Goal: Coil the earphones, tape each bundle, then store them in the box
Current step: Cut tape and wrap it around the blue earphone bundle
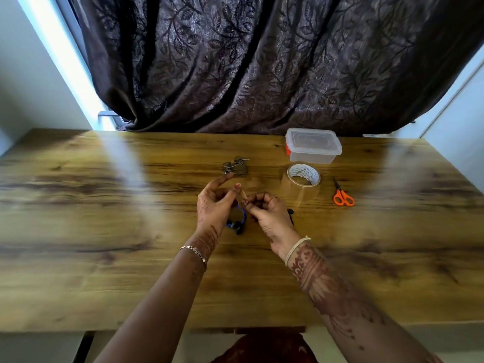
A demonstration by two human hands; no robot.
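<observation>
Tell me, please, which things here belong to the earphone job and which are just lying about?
Job: grey earphones, blue earphones, tape strip pinched by left hand and right hand, tape roll, scissors, box.
Not part: curtain, table.

Head view, looking down at a wooden table [104, 205]. Left hand [214, 205] and right hand [269, 213] meet above the table's middle, both pinching a short strip of brown tape [243, 195] between thumb and fingertips; the left index finger is extended. Blue earphones [239, 221] show below and between the hands, partly hidden. A grey coiled earphone bundle [235, 167] lies just beyond the left hand. To the right stand a roll of brown packing tape [302, 179], orange-handled scissors [343, 195], and, farther back, a lidded clear plastic box [313, 145]. A dark leaf-patterned curtain [262, 61] hangs behind.
</observation>
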